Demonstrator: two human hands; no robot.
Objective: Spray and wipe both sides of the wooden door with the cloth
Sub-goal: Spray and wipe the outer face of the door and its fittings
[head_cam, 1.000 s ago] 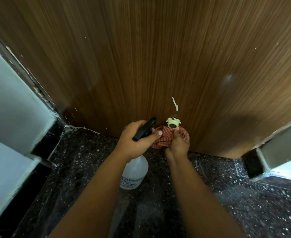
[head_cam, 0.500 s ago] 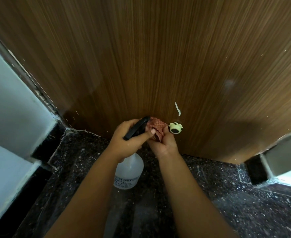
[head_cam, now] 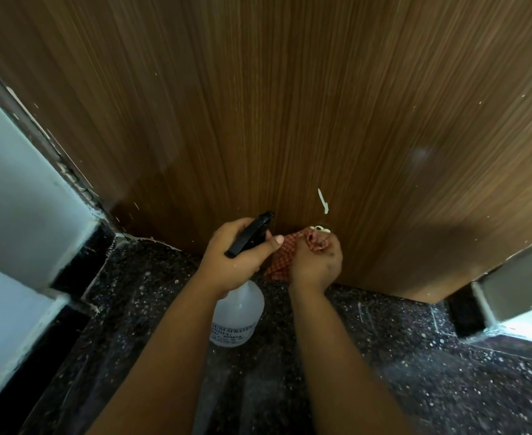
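Bottle [head_cam: 238, 312], liquid level unclear

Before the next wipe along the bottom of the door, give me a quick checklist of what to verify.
1. Cloth gripped in right hand: ok.
2. Cloth against the wooden door: ok, low near the floor.
3. Spray bottle held by left hand: ok.
4. Nozzle aimed at door: ok.
5. White streak above the cloth wiped off: not ok.
6. Liquid left in bottle: cannot tell.
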